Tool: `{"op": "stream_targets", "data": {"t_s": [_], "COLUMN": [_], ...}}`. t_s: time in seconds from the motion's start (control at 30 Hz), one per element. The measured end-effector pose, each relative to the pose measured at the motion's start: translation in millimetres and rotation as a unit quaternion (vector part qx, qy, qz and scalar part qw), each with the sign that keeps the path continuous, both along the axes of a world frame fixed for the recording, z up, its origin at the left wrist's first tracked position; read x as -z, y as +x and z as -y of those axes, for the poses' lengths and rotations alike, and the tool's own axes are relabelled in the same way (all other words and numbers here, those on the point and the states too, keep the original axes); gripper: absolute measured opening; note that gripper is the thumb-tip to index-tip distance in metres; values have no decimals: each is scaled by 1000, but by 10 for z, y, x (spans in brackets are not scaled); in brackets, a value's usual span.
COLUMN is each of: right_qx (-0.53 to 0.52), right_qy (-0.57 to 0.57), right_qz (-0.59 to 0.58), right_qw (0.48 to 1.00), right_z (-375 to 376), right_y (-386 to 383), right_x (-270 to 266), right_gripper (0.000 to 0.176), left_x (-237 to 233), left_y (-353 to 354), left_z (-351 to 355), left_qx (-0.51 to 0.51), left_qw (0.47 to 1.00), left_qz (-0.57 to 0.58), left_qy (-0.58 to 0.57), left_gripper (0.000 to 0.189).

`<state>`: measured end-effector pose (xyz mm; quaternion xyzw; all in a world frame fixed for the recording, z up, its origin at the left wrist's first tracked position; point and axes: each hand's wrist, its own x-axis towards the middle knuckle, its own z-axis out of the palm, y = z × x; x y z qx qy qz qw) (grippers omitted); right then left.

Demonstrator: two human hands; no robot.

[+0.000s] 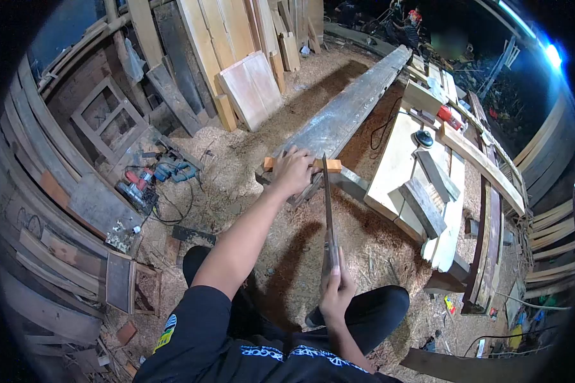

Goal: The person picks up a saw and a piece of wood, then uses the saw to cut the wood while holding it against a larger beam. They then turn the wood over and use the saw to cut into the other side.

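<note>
A long handsaw (328,204) points away from me, its far end against a short orange-brown wood piece (331,165). My right hand (336,290) is wrapped round the saw's handle at the near end. On the end of a long, worn bench plank (345,112), my left hand (294,171) presses down on the same wood piece, left of the blade. The wood piece lies crosswise on the bench and shows on both sides of my left hand. Part of it is hidden under the fingers.
Right of the bench, a pale worktable (390,172) holds grey blocks (423,207) and a black round object (423,138). Power tools with cables (166,172) lie on the floor at left. Boards (252,89) lean at the back. People (410,29) are in the far background.
</note>
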<state>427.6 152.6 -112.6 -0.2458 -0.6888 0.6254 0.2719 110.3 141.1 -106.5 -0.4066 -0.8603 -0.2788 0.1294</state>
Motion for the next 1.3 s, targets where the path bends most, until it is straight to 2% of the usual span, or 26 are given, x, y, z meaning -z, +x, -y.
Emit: {"op": "stream_targets", "data": {"t_s": [0.03,0.17,0.27,0.37,0.47,0.5,0.57,0.63,0.7,0.73,0.77,0.83,0.93,0.97,1.03,1.07,1.17,1.2,1.3], "right_qx": [5,6,11,16,18,20,-3,10,31,27,25,-13,16,18,5,24,28,19,13], "right_qy": [-75,33,69,14,21,18,-56,-19,107,133,132,4,-25,-28,5,51,40,9,6], "right_qz": [38,-13,-38,-29,-55,-53,45,26,-26,-32,-30,2,-49,-47,28,-5,-30,-13,-31], "right_qw": [996,999,997,999,998,998,997,999,993,990,991,1000,998,998,1000,998,998,1000,999], "right_z": [40,-199,-229,-99,29,24,-67,-203,-235,-241,-191,-34,118,100,-19,-114,-137,-158,-22], "right_y": [68,-491,-666,-291,38,18,-189,-502,-681,-628,-470,-123,95,100,-197,-421,-698,-637,-137], "right_x": [-1,-132,2,135,377,247,-201,-46,84,90,99,-10,133,151,-156,-51,-33,9,247], "right_gripper": [47,46,45,46,45,45,45,45,45,45,45,45,45,45,45,45,45,45,45], "left_x": [-2,-84,-162,-47,-2,-7,-31,-95,-114,-122,-93,13,-41,-53,-85,-90,-91,-138,-86], "left_y": [8,59,-21,25,-3,9,45,33,38,14,15,-35,15,69,60,61,39,2,33], "left_z": [-3,47,32,49,13,20,33,47,65,57,50,13,15,38,44,55,30,10,51], "left_qx": [2,19,25,27,23,21,23,27,24,25,23,11,12,14,19,20,1,1,2], "left_qw": [1000,1000,1000,1000,997,998,998,999,1000,1000,1000,1000,1000,999,1000,1000,1000,1000,1000], "left_qz": [3,-25,16,5,-43,-44,-47,-17,-12,-8,-5,-3,-9,-11,-17,-19,3,1,-16], "left_qy": [-3,-3,-7,9,52,45,37,6,0,-8,-10,9,25,31,10,-8,7,10,4], "left_gripper": [25,25,24,21,21,22,22,23,23,23,23,24,24,23,23,22,22,22,22]}}
